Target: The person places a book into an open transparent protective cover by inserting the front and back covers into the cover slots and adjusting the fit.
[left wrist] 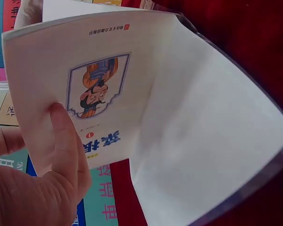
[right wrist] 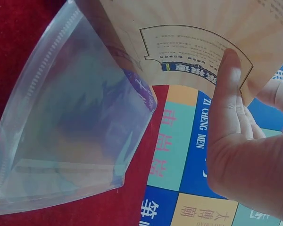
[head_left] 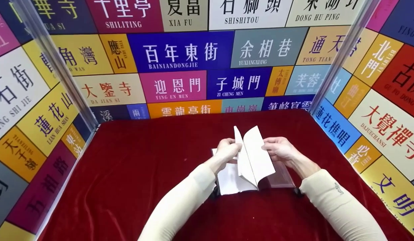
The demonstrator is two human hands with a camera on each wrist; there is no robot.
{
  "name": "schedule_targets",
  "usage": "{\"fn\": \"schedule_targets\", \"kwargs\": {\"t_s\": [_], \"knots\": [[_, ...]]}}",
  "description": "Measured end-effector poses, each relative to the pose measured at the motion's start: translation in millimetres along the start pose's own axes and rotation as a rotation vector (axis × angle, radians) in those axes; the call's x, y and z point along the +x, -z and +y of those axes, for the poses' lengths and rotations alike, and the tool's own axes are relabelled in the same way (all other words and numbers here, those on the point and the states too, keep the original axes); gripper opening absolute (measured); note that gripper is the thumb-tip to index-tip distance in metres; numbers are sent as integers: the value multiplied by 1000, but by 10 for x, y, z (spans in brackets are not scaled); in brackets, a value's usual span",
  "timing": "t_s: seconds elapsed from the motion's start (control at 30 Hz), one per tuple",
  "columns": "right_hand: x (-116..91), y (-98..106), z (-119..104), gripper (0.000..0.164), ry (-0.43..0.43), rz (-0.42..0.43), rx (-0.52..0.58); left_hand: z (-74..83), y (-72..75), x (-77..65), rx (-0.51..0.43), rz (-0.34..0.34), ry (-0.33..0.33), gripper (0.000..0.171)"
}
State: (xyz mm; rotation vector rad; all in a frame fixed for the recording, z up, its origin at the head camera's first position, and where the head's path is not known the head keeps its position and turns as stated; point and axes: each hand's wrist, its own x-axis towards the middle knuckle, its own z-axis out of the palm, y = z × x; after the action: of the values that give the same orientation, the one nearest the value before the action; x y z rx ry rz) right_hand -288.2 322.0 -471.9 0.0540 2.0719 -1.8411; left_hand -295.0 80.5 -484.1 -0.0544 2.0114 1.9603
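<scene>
Nearer the right edge of the surface (head_left: 126,167) than the left, left hand (head_left: 226,150) and right hand (head_left: 283,150) finger-pinch a spread book (head_left: 259,157) (clear cover (head_left: 281,176) underneath).

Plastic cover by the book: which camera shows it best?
The right wrist view: the cover spreads large across the left half, its ribbed seam plain. The head view shows it small, partly hidden by the book. The left wrist view shows seemingly just a strip along the white sheet's edge.

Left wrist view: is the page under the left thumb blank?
No, the page pinched by the left hand carries a framed cartoon figure and printed characters.
</scene>
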Motion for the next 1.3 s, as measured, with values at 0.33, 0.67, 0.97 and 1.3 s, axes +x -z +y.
{"fn": "schedule_targets", "kwargs": {"t_s": [0.33,0.67,0.97,1.3], "knots": [[-8,24,10,15,-13,19,-17,-110,183,-19,49,59,5,29],[-22,31,38,14,-40,45,-29,-260,411,-9,147,83,10,29],[-27,48,46,14,-38,41,-42,-370,526,37,252,103,58,35],[-33,57,82,14,-50,47,-25,-486,580,124,344,122,70,31]]}}
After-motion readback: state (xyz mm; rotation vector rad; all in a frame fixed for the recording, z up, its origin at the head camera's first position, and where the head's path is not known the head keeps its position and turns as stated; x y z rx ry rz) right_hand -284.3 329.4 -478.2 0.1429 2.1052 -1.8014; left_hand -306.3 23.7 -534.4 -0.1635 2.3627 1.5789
